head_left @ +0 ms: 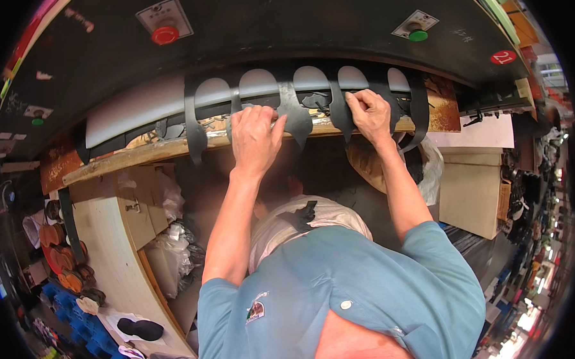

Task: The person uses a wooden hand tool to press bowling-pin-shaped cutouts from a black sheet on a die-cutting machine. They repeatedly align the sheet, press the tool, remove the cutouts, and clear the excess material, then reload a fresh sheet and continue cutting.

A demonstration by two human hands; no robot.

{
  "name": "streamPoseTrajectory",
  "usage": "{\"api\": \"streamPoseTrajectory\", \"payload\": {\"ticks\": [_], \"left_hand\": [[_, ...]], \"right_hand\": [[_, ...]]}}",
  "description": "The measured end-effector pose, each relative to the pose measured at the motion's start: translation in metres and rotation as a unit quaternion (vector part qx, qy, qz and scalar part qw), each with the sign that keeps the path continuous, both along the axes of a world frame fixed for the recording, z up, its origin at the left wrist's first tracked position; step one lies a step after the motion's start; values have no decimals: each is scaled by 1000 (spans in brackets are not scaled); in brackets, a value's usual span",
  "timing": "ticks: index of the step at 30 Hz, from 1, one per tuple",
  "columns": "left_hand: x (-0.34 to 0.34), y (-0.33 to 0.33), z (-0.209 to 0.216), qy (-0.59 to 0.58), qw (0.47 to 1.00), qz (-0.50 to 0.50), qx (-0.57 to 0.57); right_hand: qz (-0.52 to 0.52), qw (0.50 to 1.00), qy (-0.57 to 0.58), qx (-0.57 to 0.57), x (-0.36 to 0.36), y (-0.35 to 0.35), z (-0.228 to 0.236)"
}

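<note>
A dark grey sheet (291,109) with a row of rounded cut-outs lies over a pale flat board (137,115), which shows through the openings. Between the openings, narrow strips with pointed ends hang over a wooden front edge (151,149). My left hand (255,137) is closed with curled fingers at one strip left of the middle; its fingertips are partly hidden. Farther right, my right hand (370,115) pinches the edge of another strip between thumb and fingers. Small dark scraps (170,128) lie between the board and the wooden edge.
Above the sheet spans a black machine front with a red button (165,35) and a green button (418,35). A pale cabinet (104,232) stands at left, bearing a black sole-shaped piece (140,328). Blue crates (75,323) sit beside it. At right is a beige cabinet (467,184).
</note>
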State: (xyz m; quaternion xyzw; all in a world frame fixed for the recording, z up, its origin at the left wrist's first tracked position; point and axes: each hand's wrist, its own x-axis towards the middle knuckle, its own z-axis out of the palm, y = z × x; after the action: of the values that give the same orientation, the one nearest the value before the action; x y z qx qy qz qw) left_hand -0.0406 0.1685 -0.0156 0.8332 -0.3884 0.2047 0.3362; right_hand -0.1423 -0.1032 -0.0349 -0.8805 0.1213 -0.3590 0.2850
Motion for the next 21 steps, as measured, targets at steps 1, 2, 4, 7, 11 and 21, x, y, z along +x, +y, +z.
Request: {"api": "streamPoseTrajectory", "payload": {"ticks": [1, 2, 4, 7, 11, 21], "left_hand": [[-2, -1, 1, 3, 1000, -1, -6], [-3, -2, 1, 6, 1000, -1, -7], [-8, -7, 3, 19, 1000, 0, -14], [-19, -14, 4, 54, 998, -14, -6], [-26, -11, 13, 123, 991, -53, -8], [98, 24, 50, 217, 969, 50, -111]], "right_hand": [[1, 998, 7, 62, -1, -2, 2], [-3, 988, 27, 153, -4, -2, 5], [-39, 966, 52, 249, -4, -8, 19], [-42, 956, 5, 291, 2, -6, 43], [59, 963, 21, 263, 57, 21, 57], [152, 971, 178, 38, 212, 110, 69]]}}
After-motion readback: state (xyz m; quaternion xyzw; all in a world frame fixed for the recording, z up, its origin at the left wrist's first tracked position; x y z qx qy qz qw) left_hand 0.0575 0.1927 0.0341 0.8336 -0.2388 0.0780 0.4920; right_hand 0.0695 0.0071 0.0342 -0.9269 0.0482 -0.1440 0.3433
